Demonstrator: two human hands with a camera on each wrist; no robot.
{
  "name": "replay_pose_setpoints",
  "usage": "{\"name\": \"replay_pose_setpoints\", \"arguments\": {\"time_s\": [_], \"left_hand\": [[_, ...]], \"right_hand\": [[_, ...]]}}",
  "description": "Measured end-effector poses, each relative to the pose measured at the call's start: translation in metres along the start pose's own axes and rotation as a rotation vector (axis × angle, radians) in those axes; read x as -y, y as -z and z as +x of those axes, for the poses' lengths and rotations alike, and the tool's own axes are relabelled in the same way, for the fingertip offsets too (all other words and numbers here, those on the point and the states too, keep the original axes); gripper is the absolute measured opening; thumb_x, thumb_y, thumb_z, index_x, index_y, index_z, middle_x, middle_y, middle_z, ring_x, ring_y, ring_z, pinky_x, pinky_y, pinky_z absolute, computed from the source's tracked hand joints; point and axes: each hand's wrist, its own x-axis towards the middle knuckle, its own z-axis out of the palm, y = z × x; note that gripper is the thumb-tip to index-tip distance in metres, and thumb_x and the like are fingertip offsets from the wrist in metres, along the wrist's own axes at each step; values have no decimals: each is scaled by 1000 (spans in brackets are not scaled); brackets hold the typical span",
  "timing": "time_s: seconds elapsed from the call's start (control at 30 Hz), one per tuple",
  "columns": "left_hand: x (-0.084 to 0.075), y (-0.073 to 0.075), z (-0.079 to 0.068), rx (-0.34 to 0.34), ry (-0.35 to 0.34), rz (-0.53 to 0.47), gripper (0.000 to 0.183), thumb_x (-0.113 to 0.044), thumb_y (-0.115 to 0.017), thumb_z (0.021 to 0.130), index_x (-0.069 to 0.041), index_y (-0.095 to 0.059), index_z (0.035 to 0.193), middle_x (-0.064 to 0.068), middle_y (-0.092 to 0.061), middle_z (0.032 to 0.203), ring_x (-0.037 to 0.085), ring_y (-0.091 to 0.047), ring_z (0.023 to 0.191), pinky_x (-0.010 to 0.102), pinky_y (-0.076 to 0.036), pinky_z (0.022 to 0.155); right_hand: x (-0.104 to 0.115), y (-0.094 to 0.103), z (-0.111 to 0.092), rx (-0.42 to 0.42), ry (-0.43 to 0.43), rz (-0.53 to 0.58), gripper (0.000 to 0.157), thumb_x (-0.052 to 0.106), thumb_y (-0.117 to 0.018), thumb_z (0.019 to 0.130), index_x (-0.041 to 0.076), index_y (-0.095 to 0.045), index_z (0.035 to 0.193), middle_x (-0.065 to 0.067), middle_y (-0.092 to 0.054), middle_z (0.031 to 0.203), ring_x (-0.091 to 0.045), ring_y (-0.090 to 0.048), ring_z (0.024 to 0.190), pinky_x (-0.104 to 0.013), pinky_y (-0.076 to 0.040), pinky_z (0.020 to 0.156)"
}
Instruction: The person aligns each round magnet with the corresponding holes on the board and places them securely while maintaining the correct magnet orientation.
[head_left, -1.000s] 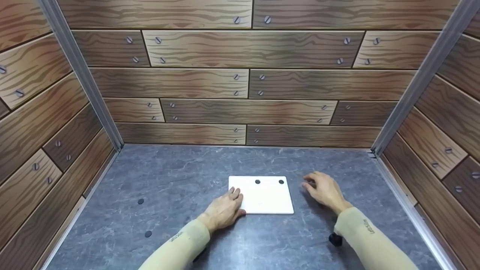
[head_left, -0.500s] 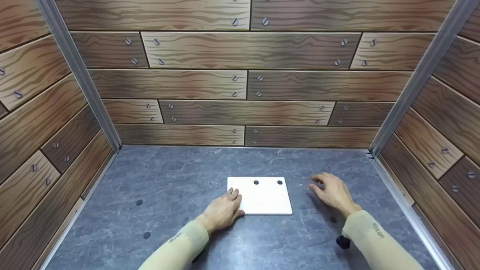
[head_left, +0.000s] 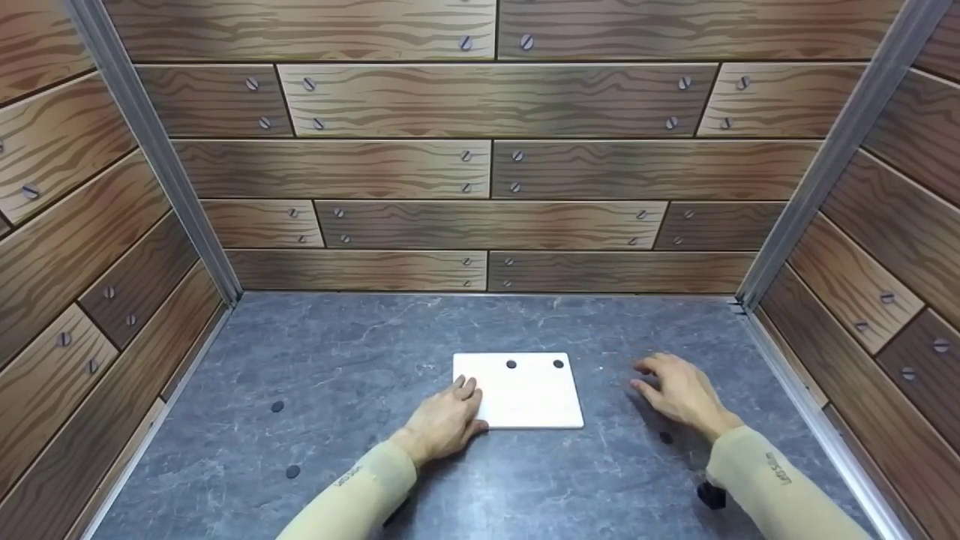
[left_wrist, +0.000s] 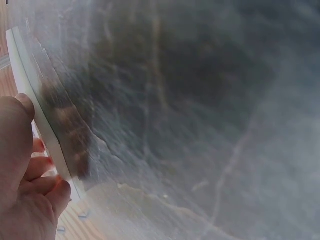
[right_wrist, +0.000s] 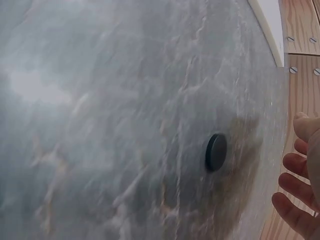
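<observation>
A white rectangular board point(head_left: 529, 397) lies flat on the grey marbled tabletop, with two black discs, a left one point(head_left: 511, 364) and a right one point(head_left: 558, 364), along its far edge. My left hand point(head_left: 444, 421) holds the board at its near left side, fingertips on top and thumb at the near edge. Also in the left wrist view, the thumb touches the board's pale edge point(left_wrist: 42, 117). To the right of the board, my right hand point(head_left: 681, 391) hovers with loosely bent fingers and nothing in them. A loose black disc point(right_wrist: 217, 152) lies near it on the tabletop.
Two more black discs, a far one point(head_left: 277, 406) and a near one point(head_left: 292, 472), lie on the left of the tabletop point(head_left: 360, 330). Wood-patterned panels point(head_left: 480, 169) enclose the back and both sides. A black part point(head_left: 711, 495) sits under the right sleeve.
My right hand has drawn away from the board, rightward and slightly nearer. The loose disc beside the right forearm has come into view. My left hand and the board stay in place.
</observation>
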Motion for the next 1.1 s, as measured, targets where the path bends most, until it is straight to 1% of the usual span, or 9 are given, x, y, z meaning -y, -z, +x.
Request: {"name": "replay_pose_setpoints", "arguments": {"time_s": [0.27, 0.43, 0.53, 0.67, 0.93, 1.1], "left_hand": [[-1, 0, 2, 40, 17, -3, 62, -48, -57, 116, -3, -61, 159, 20, -61, 166, 42, -60, 155, 51, -57, 125], [-1, -1, 2, 28, 17, -16, 62, -48, -58, 116, -3, -62, 158, 21, -61, 166, 43, -60, 154, 51, -57, 126], [0, -2, 2, 12, 9, -24, 61, -47, -60, 115, -2, -62, 157, 22, -62, 164, 44, -61, 153, 52, -57, 125], [1, -3, 2, 0, 5, -27, 61, -47, -61, 115, -2, -63, 156, 22, -63, 163, 44, -62, 153, 53, -58, 124], [1, -2, 2, 12, 10, -28, 61, -47, -60, 115, -2, -62, 157, 22, -62, 165, 43, -61, 154, 52, -57, 125], [1, -3, 1, 0, -1, -22, 60, -46, -62, 115, -2, -63, 155, 22, -63, 163, 44, -62, 153, 52, -58, 124]], "right_hand": [[-5, 7, -12, 37, -2, -33, 30, 27, -79, 105, 7, -80, 127, -16, -81, 124, -42, -77, 115, -66, -65, 99], [-7, 12, -18, 37, 3, -42, 29, 27, -80, 105, 8, -80, 127, -15, -81, 125, -40, -77, 113, -64, -65, 98], [-9, 16, -21, 29, 15, -46, 29, 26, -80, 105, 8, -80, 128, -15, -81, 126, -39, -78, 113, -64, -65, 98], [-10, 22, -26, 12, 46, -56, 29, 25, -81, 104, 8, -80, 127, -13, -82, 124, -39, -78, 112, -62, -66, 96], [-15, 28, -36, -41, 78, -73, 28, 24, -83, 101, 7, -80, 123, -16, -82, 122, -42, -78, 114, -65, -66, 97], [-16, 29, -43, -66, 85, -89, 27, 25, -85, 100, 8, -81, 121, -14, -82, 118, -40, -79, 109, -62, -67, 95]]}}
